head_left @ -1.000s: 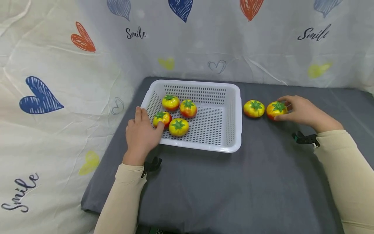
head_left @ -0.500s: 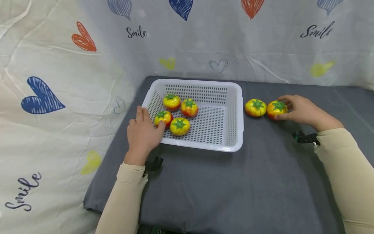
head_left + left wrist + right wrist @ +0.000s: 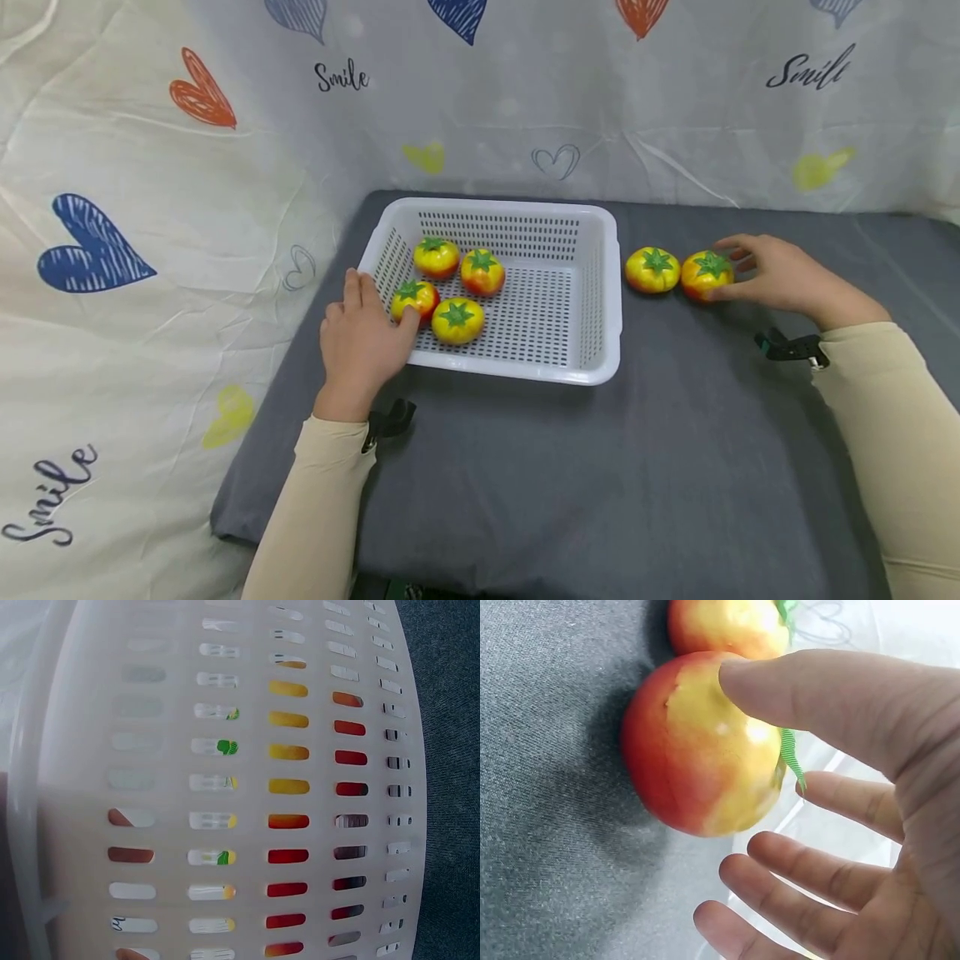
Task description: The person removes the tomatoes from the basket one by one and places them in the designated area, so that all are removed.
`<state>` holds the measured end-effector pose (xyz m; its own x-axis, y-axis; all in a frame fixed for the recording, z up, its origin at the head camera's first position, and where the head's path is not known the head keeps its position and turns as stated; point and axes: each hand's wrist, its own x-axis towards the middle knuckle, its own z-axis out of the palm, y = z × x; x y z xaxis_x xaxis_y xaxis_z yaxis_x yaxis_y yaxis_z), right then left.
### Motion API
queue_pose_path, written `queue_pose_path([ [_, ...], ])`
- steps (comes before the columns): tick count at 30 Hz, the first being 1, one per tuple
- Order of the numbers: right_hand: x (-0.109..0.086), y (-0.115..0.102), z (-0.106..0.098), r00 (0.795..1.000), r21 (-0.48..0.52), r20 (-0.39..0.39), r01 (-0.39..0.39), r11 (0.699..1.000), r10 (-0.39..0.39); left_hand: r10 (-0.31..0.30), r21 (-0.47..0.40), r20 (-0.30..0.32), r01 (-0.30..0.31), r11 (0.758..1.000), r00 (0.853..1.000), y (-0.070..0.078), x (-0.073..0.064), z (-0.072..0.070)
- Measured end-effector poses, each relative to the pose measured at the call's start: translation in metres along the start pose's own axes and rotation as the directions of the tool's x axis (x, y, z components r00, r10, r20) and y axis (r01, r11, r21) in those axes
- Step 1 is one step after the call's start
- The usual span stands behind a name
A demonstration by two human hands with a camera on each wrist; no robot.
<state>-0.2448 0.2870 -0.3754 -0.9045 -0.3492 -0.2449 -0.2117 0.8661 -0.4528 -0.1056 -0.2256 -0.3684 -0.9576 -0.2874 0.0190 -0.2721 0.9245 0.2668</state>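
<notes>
In the head view my left hand (image 3: 365, 346) rests on the near left corner of a white perforated basket (image 3: 609, 292), fingers laid along the rim and thumb over the inside. Several yellow-and-red toy tomatoes with green star-shaped tops, one being this front tomato (image 3: 457, 322), lie in the basket's left half. My right hand (image 3: 787, 279) is at the outer tomato (image 3: 703, 281) on the table, right of the basket. In the right wrist view the thumb overlaps that tomato, while the other fingers are spread apart from it. Another tomato (image 3: 652, 271) sits against its left side.
A dark grey cloth (image 3: 562, 483) covers the table. Behind and to the left hangs a pale sheet (image 3: 480, 108) printed with hearts and "Smile". The basket's perforated wall (image 3: 247, 765) fills much of the left wrist view, with tomato colours showing through the slots.
My right hand has drawn slightly to the right, its fingers a little farther from the outer tomato. The left hand, basket and tomatoes keep their places; the head view shifts slightly.
</notes>
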Motion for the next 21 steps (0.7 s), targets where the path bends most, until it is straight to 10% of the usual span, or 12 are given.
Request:
queue_pose_path([
  [21,-0.004,-0.020,-0.008,0.999,-0.073,-0.005,0.052,0.996,-0.053,0.016,0.008,0.001,-0.016,1.000,1.000,-0.001,0.001,0.000],
])
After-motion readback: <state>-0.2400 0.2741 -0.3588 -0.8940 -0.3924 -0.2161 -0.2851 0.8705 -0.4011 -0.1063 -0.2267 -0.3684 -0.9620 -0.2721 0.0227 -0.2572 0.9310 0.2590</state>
